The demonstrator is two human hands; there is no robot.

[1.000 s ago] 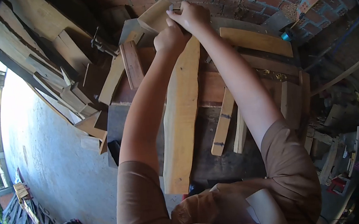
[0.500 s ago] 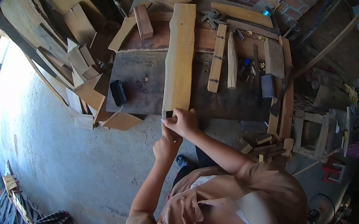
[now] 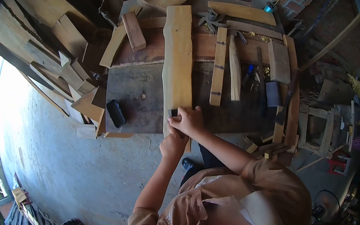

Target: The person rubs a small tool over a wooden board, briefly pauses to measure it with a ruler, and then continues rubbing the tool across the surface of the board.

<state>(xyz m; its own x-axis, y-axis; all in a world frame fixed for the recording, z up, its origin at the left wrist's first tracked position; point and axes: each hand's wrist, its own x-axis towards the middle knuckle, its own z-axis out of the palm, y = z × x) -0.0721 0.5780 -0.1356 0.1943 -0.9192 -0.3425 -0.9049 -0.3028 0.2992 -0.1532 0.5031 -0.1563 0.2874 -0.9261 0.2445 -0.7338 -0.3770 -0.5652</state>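
Note:
A long pale wooden board [image 3: 177, 62] with a wavy edge lies lengthwise on the workbench, its near end jutting past the bench edge. On top of it, near that end, sits a small dark block [image 3: 172, 112], mostly covered by fingers. My right hand [image 3: 190, 119] is closed over the block from the right. Just below, my left hand [image 3: 173, 146] is closed too, its fingers meeting the right hand at the block. What those left fingertips press on is partly hidden.
The workbench [image 3: 139, 81] carries a black tray [image 3: 116, 113], a slotted wooden strip [image 3: 218, 68], a rough stick [image 3: 234, 71] and a reddish wood block [image 3: 134, 32]. Planks [image 3: 72, 33] lean at the left. Offcuts lie on the floor by the bench's right corner.
Both hands have moved forward along the board with the dark block, so more of the board's near end shows behind them. The view has shifted slightly.

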